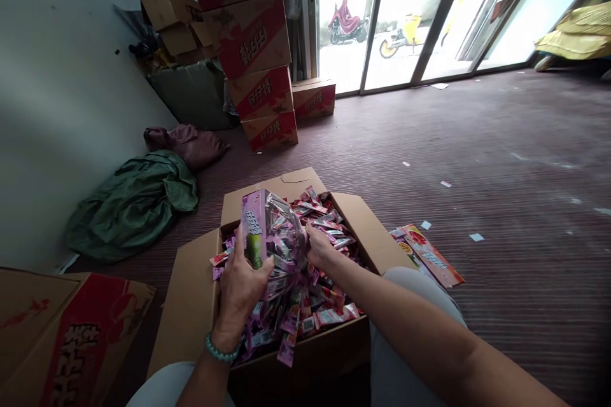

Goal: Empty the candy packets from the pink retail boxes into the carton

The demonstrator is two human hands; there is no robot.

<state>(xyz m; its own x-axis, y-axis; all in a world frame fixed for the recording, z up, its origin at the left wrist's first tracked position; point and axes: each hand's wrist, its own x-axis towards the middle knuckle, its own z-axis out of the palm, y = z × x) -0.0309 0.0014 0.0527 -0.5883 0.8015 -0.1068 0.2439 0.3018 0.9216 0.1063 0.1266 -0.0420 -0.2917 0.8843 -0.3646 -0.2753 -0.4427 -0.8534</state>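
Observation:
An open cardboard carton point(188, 289) stands between my knees, full of pink and purple stick sachets point(334, 315). Above the sachets is a purple package point(252, 219) with a printed front and a clear plastic side bulging with sachets. My left hand point(243, 280) grips it from the left, thumb spread across the lower front. On the other side my right hand point(317, 248) is closed at the edge of the clear plastic; its fingertips are partly hidden. A green bead bracelet point(222, 350) circles my left wrist.
Flat printed packages point(432, 254) lie on the floor right of the carton. A red-printed box point(86, 340) sits at the near left. Green cloth point(136, 203) is heaped by the wall, and stacked cartons point(258, 38) rise near the glass doors point(396, 19). Paper scraps dot the floor.

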